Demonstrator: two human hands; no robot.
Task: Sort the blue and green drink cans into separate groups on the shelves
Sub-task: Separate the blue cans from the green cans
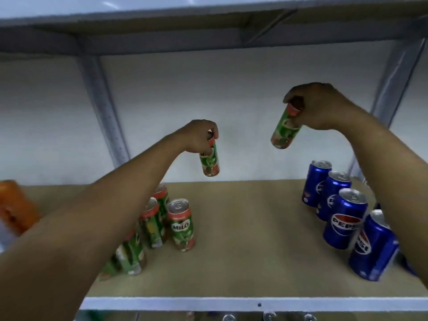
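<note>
My left hand (200, 136) grips a green Milo can (210, 162) by its top and holds it in the air above the shelf board (250, 228). My right hand (317, 105) grips a second green can (286, 128) by its top, higher up and tilted. Several green Milo cans (181, 224) stand on the left of the board, partly hidden by my left forearm. Several blue Pepsi cans (342, 218) stand in a row on the right.
An orange object (14, 207) sits blurred at the far left edge. Grey metal uprights (102, 107) frame the bay under an upper shelf (208, 26). More can tops (268, 317) show on the shelf below.
</note>
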